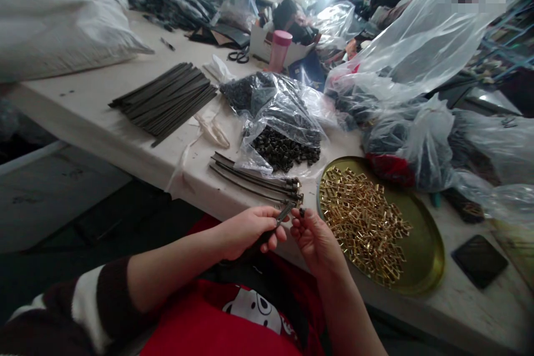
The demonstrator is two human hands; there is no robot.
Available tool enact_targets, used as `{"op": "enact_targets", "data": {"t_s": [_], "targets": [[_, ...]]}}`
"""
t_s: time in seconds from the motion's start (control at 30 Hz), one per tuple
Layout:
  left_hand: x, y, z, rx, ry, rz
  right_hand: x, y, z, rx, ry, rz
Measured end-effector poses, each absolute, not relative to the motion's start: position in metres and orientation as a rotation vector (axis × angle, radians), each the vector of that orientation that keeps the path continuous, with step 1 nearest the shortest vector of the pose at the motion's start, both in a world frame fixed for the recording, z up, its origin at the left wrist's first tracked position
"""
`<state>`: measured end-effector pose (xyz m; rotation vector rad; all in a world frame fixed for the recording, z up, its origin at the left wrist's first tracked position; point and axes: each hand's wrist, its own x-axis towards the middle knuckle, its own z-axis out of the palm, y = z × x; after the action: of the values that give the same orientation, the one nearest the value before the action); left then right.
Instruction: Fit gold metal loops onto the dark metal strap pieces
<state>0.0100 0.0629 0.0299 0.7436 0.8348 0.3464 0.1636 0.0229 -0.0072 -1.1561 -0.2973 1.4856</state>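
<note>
My left hand (249, 229) is closed round a thin dark strap (285, 213), whose end sticks out toward the right. My right hand (312, 233) pinches a small dark metal piece (301, 212) right beside that strap end. Both hands hover just in front of the table edge, above my red top. A few finished straps with metal ends (256, 179) lie on the table just beyond my hands. A round brass tray (429, 256) full of gold buckles (367, 222) sits to the right of my right hand.
An open plastic bag of small dark metal parts (283, 147) lies behind the straps. A stack of dark strips (167, 97) lies at the left. More plastic bags (417, 122), a pink cup (279, 50), scissors (238, 56) and a phone (479, 260) are on the table.
</note>
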Motion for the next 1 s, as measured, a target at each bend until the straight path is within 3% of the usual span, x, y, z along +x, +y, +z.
{"op": "enact_targets", "data": {"t_s": [0.3,0.57,1.0], "targets": [[0.012,0.073,0.023,0.891,0.823,0.271,0.158,0.03,-0.008,-1.077,-0.183,1.516],[0.012,0.086,0.024,1.536,1.021,0.298,0.152,0.034,-0.003,-1.021,-0.139,1.585],[0.006,0.084,0.054,1.907,0.872,-0.102,0.17,0.004,-0.008,-1.262,-0.656,1.53]]}}
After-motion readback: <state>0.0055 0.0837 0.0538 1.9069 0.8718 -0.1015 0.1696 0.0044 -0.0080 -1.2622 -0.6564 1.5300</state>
